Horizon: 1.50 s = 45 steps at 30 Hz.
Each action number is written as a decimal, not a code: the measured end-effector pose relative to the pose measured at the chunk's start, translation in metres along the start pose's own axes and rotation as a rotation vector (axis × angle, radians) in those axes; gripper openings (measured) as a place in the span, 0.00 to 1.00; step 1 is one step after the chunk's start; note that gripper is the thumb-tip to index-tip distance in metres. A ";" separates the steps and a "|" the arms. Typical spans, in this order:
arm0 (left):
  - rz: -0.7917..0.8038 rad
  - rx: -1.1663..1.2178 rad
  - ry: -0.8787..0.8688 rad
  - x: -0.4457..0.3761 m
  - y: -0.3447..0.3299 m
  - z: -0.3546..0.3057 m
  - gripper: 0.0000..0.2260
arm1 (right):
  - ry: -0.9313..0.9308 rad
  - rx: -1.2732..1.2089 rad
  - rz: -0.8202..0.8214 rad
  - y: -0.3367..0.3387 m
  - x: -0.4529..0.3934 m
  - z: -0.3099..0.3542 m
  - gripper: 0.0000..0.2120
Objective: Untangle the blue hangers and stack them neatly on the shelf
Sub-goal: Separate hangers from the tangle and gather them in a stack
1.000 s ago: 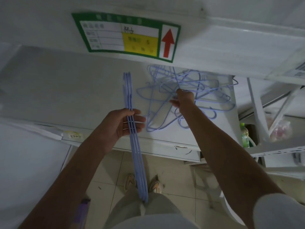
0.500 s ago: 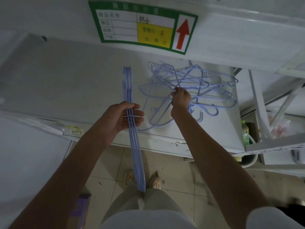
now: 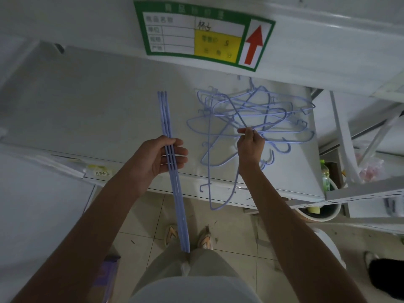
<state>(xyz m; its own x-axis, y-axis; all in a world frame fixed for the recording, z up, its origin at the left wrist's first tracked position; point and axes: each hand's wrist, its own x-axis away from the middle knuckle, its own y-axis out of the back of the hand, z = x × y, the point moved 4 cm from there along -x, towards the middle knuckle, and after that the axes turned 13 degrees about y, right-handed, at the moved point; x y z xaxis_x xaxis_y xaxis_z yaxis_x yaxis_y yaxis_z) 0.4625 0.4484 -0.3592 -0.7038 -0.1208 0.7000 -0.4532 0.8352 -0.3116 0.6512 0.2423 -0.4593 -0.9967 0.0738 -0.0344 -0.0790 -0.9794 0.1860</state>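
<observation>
A tangled pile of thin blue hangers point(image 3: 273, 110) lies on the white shelf point(image 3: 98, 101) at the right. My right hand point(image 3: 250, 145) pinches the wire of one blue hanger point(image 3: 211, 178) whose lower loop hangs past the shelf's front edge. My left hand point(image 3: 161, 156) grips a bundle of three aligned blue hangers point(image 3: 167, 119), seen edge-on. The bundle runs from over the shelf down to my legs.
A green-bordered label with a red arrow point(image 3: 203, 36) sits on the shelf edge above. To the right stands a white rack point(image 3: 360, 193) with a green bottle point(image 3: 325, 173) and a bucket point(image 3: 317, 212) below. Tiled floor and my shoes point(image 3: 188, 235) lie below the shelf.
My right hand has drawn one hanger back out of the tangle toward me, so its loop now hangs over the shelf's front edge. The left hand keeps the bundle steady.
</observation>
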 end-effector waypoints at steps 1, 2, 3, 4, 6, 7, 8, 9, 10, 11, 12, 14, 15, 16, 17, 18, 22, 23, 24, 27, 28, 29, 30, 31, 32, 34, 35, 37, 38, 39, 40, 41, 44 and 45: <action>0.001 0.001 0.004 -0.001 -0.001 0.000 0.13 | 0.015 0.001 0.013 0.002 0.001 -0.002 0.18; 0.002 0.000 0.007 -0.001 -0.001 0.001 0.13 | 0.047 0.013 0.026 0.005 0.002 -0.004 0.18; 0.002 -0.004 0.008 -0.002 -0.002 0.002 0.13 | 0.089 0.046 0.040 0.008 0.002 -0.004 0.18; 0.001 -0.009 0.009 -0.002 -0.001 0.003 0.12 | 0.131 0.104 0.054 0.011 0.002 -0.003 0.18; -0.005 -0.018 0.015 -0.003 0.000 0.006 0.12 | 0.148 0.236 0.054 0.018 -0.003 -0.006 0.17; -0.008 -0.020 0.017 -0.004 0.001 0.007 0.12 | 0.106 0.271 0.035 0.021 -0.007 -0.008 0.16; -0.011 -0.024 0.019 -0.004 0.002 0.008 0.12 | 0.052 0.274 0.016 0.023 -0.011 -0.011 0.16; -0.014 -0.029 0.021 -0.005 0.002 0.009 0.12 | 0.006 0.238 0.007 0.024 -0.015 -0.013 0.15; -0.016 -0.032 0.024 -0.005 0.003 0.010 0.12 | -0.021 0.168 0.010 0.023 -0.018 -0.015 0.15; -0.017 -0.031 0.027 -0.006 0.003 0.011 0.12 | -0.030 0.083 0.020 0.021 -0.021 -0.015 0.16; -0.018 -0.029 0.029 -0.006 0.004 0.012 0.13 | -0.027 0.007 0.027 0.017 -0.023 -0.013 0.16; -0.017 -0.017 0.033 -0.007 0.004 0.013 0.13 | -0.031 -0.124 0.031 0.008 -0.025 -0.010 0.16; -0.019 -0.010 0.034 -0.007 0.004 0.013 0.13 | -0.044 -0.180 0.038 0.003 -0.024 -0.009 0.15; -0.023 -0.006 0.034 -0.007 0.005 0.013 0.13 | -0.056 -0.206 0.050 -0.003 -0.024 -0.009 0.15; -0.027 -0.003 0.036 -0.008 0.005 0.012 0.13 | -0.060 -0.208 0.065 -0.009 -0.025 -0.009 0.14; -0.031 -0.002 0.037 -0.008 0.005 0.010 0.12 | -0.052 -0.180 0.080 -0.014 -0.026 -0.008 0.14; -0.028 0.005 0.031 -0.008 0.009 0.006 0.12 | -0.059 -0.106 0.109 -0.033 -0.033 -0.004 0.15; -0.027 0.010 0.028 -0.008 0.010 0.005 0.13 | -0.025 -0.066 0.132 -0.038 -0.035 0.000 0.15; -0.026 0.014 0.024 -0.008 0.012 0.005 0.13 | 0.025 0.002 0.160 -0.044 -0.036 0.007 0.16; -0.043 0.005 0.020 -0.010 0.017 0.007 0.12 | 0.114 0.128 0.158 -0.059 -0.039 0.017 0.16; -0.049 0.006 0.022 -0.010 0.019 0.009 0.12 | 0.144 0.147 0.150 -0.063 -0.038 0.022 0.16; -0.052 0.009 0.023 -0.010 0.020 0.011 0.12 | 0.197 0.174 0.171 -0.068 -0.036 0.028 0.16; -0.054 0.012 0.022 -0.009 0.022 0.012 0.12 | 0.260 0.210 0.213 -0.073 -0.032 0.033 0.16; -0.056 0.013 0.019 -0.009 0.024 0.014 0.12 | 0.321 0.228 0.252 -0.079 -0.029 0.038 0.16; -0.058 0.014 0.015 -0.008 0.026 0.015 0.12 | 0.357 0.222 0.280 -0.082 -0.025 0.042 0.16; -0.052 0.021 0.006 -0.006 0.030 0.015 0.12 | 0.349 0.175 0.303 -0.086 -0.020 0.044 0.16; -0.044 0.025 0.001 -0.006 0.031 0.014 0.12 | 0.319 0.145 0.306 -0.087 -0.019 0.043 0.17; -0.034 0.031 -0.004 -0.005 0.034 0.010 0.12 | 0.271 0.096 0.309 -0.090 -0.015 0.042 0.17; -0.031 0.034 -0.007 -0.006 0.035 0.008 0.12 | 0.253 0.077 0.312 -0.090 -0.012 0.042 0.16; -0.030 0.036 -0.009 -0.007 0.036 0.005 0.13 | 0.240 0.057 0.314 -0.090 -0.009 0.044 0.16; -0.029 0.037 -0.011 -0.007 0.037 0.002 0.12 | 0.228 0.037 0.319 -0.090 -0.005 0.047 0.16; -0.027 0.036 -0.014 -0.009 0.038 -0.001 0.12 | 0.222 0.019 0.328 -0.091 -0.002 0.049 0.15; -0.011 0.028 -0.026 -0.011 0.038 -0.009 0.12 | 0.197 -0.030 0.366 -0.090 0.011 0.056 0.16; -0.004 0.025 -0.030 -0.012 0.037 -0.010 0.12 | 0.186 -0.049 0.369 -0.089 0.015 0.059 0.19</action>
<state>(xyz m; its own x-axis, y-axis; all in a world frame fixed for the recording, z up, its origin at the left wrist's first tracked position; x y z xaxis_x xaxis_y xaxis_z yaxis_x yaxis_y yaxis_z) 0.4597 0.4865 -0.3724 -0.7179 -0.1400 0.6820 -0.4690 0.8211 -0.3252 0.6419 0.3413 -0.4185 -0.9369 -0.3148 -0.1521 0.2886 -0.9419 0.1720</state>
